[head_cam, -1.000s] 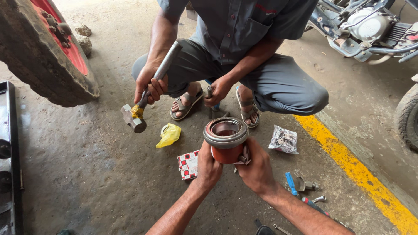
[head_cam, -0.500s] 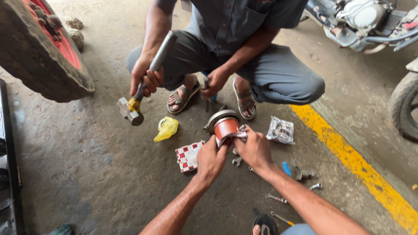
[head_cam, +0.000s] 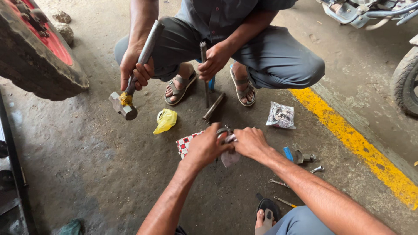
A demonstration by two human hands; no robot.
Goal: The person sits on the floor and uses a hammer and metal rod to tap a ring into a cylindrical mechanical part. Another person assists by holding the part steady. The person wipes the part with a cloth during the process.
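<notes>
Head view: left hand (head_cam: 204, 148) and right hand (head_cam: 249, 141) both clasp round metal part (head_cam: 224, 132) on concrete floor (head_cam: 87, 165); co-worker's hammer (head_cam: 124, 104) nearby.

Two people worked on the floor: one hammer (head_cam: 123, 104), two metal rods (head_cam: 203, 72) (head_cam: 214, 107), one yellow bag (head_cam: 165, 120), one silver packet (head_cam: 281, 115), two small wrenches (head_cam: 277, 182) (head_cam: 316, 169).

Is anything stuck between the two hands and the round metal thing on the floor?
No. The left hand and right hand already touch the round metal part, which sits low over the checkered box and mostly hides behind the hands. The other person's hammer and metal rod stay off to the side.
</notes>
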